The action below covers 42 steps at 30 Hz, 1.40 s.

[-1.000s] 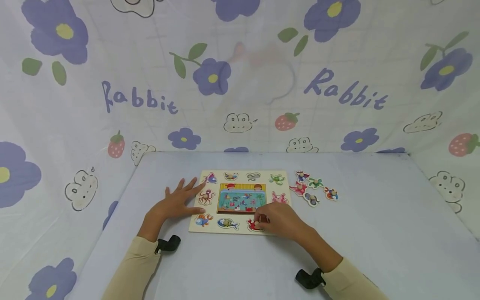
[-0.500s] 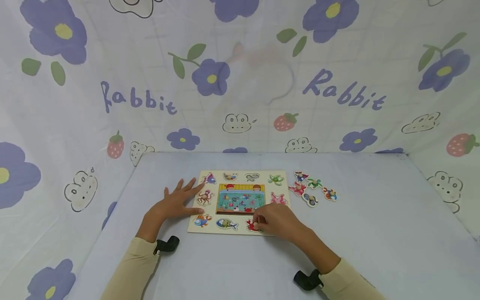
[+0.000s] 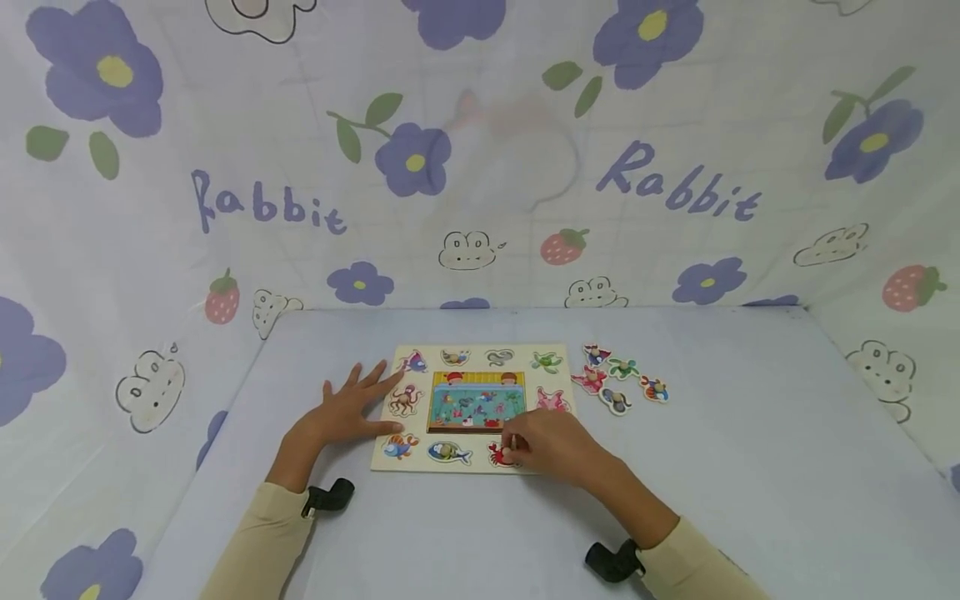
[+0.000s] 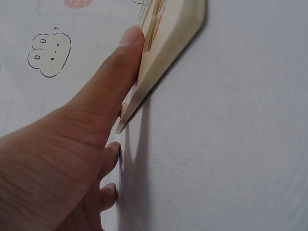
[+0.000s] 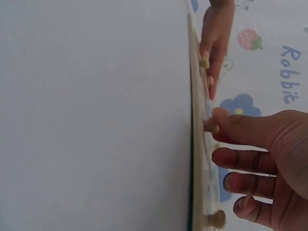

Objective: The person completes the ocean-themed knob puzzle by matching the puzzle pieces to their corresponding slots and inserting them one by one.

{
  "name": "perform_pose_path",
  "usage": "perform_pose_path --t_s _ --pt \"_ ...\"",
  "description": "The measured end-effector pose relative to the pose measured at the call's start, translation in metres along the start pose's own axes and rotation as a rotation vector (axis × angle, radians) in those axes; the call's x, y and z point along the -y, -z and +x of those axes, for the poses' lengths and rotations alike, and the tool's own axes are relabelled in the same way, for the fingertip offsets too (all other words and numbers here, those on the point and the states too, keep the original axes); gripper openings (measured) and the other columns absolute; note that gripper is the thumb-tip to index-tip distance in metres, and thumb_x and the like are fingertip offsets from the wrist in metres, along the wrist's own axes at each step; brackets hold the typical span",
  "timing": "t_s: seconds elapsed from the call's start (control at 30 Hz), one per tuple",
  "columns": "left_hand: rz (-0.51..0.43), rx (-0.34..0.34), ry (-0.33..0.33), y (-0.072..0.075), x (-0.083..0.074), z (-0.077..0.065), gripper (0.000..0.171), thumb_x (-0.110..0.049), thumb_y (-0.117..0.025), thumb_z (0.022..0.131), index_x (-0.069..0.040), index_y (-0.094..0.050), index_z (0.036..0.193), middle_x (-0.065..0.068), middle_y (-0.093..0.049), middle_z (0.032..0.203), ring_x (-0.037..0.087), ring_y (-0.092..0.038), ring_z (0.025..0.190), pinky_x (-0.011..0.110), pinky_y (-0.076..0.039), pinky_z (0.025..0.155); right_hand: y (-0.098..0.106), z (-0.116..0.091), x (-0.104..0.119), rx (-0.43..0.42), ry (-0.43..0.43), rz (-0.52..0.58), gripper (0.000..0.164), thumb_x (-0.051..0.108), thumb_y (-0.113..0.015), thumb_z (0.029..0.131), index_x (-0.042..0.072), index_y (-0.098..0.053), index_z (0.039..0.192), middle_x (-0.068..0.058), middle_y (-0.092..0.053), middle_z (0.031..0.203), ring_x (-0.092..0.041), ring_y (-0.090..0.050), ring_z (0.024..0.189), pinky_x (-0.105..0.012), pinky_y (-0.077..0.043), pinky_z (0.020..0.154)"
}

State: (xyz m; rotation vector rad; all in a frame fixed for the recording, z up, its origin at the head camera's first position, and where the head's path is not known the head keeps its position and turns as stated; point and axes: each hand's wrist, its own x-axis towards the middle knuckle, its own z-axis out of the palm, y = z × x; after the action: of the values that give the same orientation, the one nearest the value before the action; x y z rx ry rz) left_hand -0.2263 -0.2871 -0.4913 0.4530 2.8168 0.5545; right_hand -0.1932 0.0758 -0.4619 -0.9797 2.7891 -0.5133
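A wooden peg puzzle board (image 3: pixel 386 462) with a sea-animal border and an aquarium picture lies flat on the table. My left hand (image 3: pixel 341 419) is spread over its left edge, thumb and fingertips on the board; the thumb (image 4: pixel 126 53) presses its face in the left wrist view. At the lower right of the board my right hand (image 3: pixel 553 444) pinches the red crab puzzle piece (image 3: pixel 497 454) by its knob (image 5: pixel 211 126). The crab's right part is hidden behind the fingers. A fish piece (image 3: pixel 448 452) with a knob sits in the board to the crab's left.
Several loose knobbed pieces lie right of the board, among them a pink one (image 3: pixel 590 380), a green turtle (image 3: pixel 623 368) and an orange-and-blue one (image 3: pixel 655 389). A white cloth wall (image 3: pixel 517 283) with printed flowers stands behind the table.
The whole head view has shifted slightly left and down across the frames. Both hands keep their places on the board, the right still at the crab piece.
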Motion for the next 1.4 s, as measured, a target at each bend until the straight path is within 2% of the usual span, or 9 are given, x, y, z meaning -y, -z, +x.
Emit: perform_pose_path --t_s 0.27,0.43,0.53,0.93,1.4 --pt "0.009 -0.004 0.003 -0.001 0.002 -0.002 0.096 -0.064 -0.071 0.086 -0.027 -0.027 0.162 0.013 -0.013 0.169 0.049 0.001 0.152 0.082 0.004 0.107 0.026 -0.004 -0.02 -0.042 -0.055 0.144 0.012 0.03 -0.079 0.09 0.024 -0.077 0.1 0.016 -0.059 0.076 -0.009 -0.053 0.071 -0.026 -0.046 0.061" --pt "0.005 -0.008 0.001 0.003 0.0 -0.004 0.095 -0.063 -0.071 0.086 -0.026 -0.028 0.162 0.014 -0.014 0.169 0.05 0.001 0.152 0.082 0.003 0.107 0.04 -0.008 -0.039 -0.081 -0.062 0.194 0.013 0.026 -0.079 0.091 0.02 -0.077 0.102 0.013 -0.062 0.078 -0.011 -0.055 0.073 -0.027 -0.048 0.061" --pt "-0.003 -0.017 -0.006 0.004 0.0 -0.005 0.094 -0.062 -0.072 0.086 -0.024 -0.03 0.161 0.016 -0.015 0.168 0.051 0.0 0.152 0.082 0.003 0.107 0.047 -0.012 -0.049 -0.109 -0.066 0.196 0.015 0.025 -0.079 0.091 0.018 -0.077 0.104 0.011 -0.063 0.08 -0.012 -0.055 0.074 -0.027 -0.049 0.062" --pt "-0.002 -0.005 -0.009 -0.002 0.007 0.001 0.096 -0.067 -0.069 0.085 -0.027 -0.027 0.162 0.013 -0.012 0.169 0.049 0.002 0.153 0.082 0.005 0.107 0.066 -0.027 -0.087 -0.156 -0.078 0.148 0.019 0.019 -0.08 0.089 0.011 -0.077 0.106 0.008 -0.064 0.081 -0.013 -0.054 0.072 -0.027 -0.047 0.057" --pt "-0.001 0.007 0.009 -0.002 0.005 0.002 0.097 -0.068 -0.069 0.084 -0.029 -0.026 0.162 0.013 -0.012 0.17 0.048 0.003 0.153 0.081 0.005 0.108 0.067 -0.047 -0.13 -0.172 -0.148 0.097 0.018 0.016 -0.078 0.09 0.011 -0.077 0.108 0.006 -0.065 0.08 -0.015 -0.054 0.072 -0.029 -0.046 0.06"
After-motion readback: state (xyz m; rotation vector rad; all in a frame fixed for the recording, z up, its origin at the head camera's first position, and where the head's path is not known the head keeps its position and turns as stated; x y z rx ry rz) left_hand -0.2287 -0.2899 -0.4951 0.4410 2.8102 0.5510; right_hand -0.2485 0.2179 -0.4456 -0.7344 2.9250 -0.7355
